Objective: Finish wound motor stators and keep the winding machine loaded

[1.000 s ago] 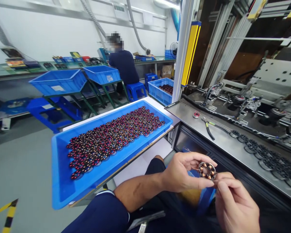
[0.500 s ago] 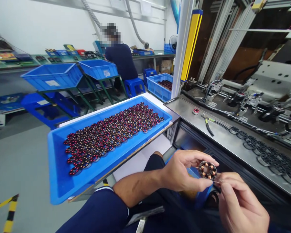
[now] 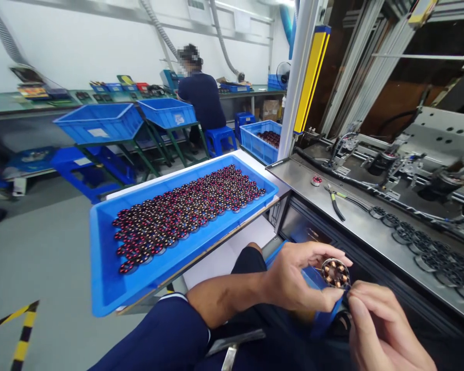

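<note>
Left hand (image 3: 294,281) clamped on a copper-wound ring (image 3: 337,283) at near right. Right hand (image 3: 386,332), cut off below: fingertips together beside the ring's right edge; anything pinched is indistinguishable.

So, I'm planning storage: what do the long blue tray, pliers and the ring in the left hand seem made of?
Tray: probably plastic, smooth, evenly blue with rounded rim. Pliers: likely metal, greyish tip; dark handles perhaps rubbery. Ring: likely metal, shiny edge; orange coils suggest copper wire.
</note>
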Demonstrator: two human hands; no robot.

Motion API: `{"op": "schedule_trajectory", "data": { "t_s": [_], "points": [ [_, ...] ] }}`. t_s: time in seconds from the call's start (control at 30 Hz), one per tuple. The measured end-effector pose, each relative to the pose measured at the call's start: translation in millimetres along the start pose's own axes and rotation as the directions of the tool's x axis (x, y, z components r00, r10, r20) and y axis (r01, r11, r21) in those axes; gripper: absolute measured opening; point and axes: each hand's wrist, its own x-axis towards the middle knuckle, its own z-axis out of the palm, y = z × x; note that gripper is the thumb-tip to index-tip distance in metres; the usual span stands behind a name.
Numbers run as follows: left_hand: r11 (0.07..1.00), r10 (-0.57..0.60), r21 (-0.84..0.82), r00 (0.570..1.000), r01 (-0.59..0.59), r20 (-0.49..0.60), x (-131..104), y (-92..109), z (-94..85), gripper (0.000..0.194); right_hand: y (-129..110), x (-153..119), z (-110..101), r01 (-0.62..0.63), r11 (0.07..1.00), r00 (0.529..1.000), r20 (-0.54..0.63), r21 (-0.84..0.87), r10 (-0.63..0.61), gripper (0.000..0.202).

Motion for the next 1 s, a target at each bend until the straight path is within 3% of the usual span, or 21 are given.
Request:
{"op": "schedule_trajectory", "data": {
  "t_s": [0.07,0.13,0.23,0.33,0.4,0.5,0.6,0.7,0.87,0.93,1.0],
  "points": [
    [0.992,0.101,0.082,0.994,-0.097,-0.050,-0.5,-1.2,3.2,0.051,-3.9,-2.9,2.5,0.010,1.000,1.000,-0.027,0.021,-0.009,0.020],
    [0.995,0.084,0.060,0.996,-0.081,-0.039,-0.4,1.0,4.9,0.049,-1.7,-4.7,-1.7,0.016,0.999,1.000,0.014,0.046,-0.016,0.022],
    [0.980,-0.125,-0.155,0.992,0.128,0.031,-0.3,7.7,5.0,0.043,11.8,-2.3,-19.6,0.016,0.996,0.989,0.145,0.083,-0.028,0.030],
    [0.847,-0.336,-0.379,0.928,0.372,0.161,-2.0,11.5,4.1,0.038,24.4,10.1,-38.0,0.029,0.996,0.975,0.217,0.086,-0.048,0.043],
    [0.745,-0.414,-0.464,0.877,0.480,0.244,-4.1,10.7,4.3,0.042,26.8,23.2,-44.0,0.060,0.992,0.949,0.301,0.113,-0.091,0.046],
    [0.633,-0.482,-0.514,0.814,0.579,0.323,-6.6,7.8,5.8,0.049,24.4,42.5,-43.9,0.112,0.976,0.869,0.457,0.188,-0.188,0.044],
    [0.580,-0.519,-0.518,0.776,0.628,0.360,-7.4,6.4,6.5,0.047,20.6,53.0,-40.3,0.172,0.962,0.807,0.530,0.211,-0.261,0.037],
    [0.564,-0.529,-0.513,0.760,0.648,0.378,-7.0,5.4,6.1,0.045,16.1,52.0,-39.6,0.242,0.958,0.808,0.515,0.153,-0.286,0.025],
    [0.550,-0.529,-0.553,0.773,0.626,0.350,-7.4,2.1,9.2,0.048,6.2,33.2,-40.8,0.334,0.930,0.903,0.336,-0.151,-0.269,0.028],
    [0.612,-0.480,-0.556,0.823,0.563,0.305,-8.8,1.4,12.0,0.047,4.3,22.6,-38.5,0.326,0.911,0.933,0.241,-0.251,-0.267,0.028],
    [0.746,-0.367,-0.504,0.901,0.434,0.232,-10.8,0.1,14.5,0.046,4.3,12.2,-34.5,0.278,0.902,0.956,0.189,-0.331,-0.225,0.015]
  ]
}}
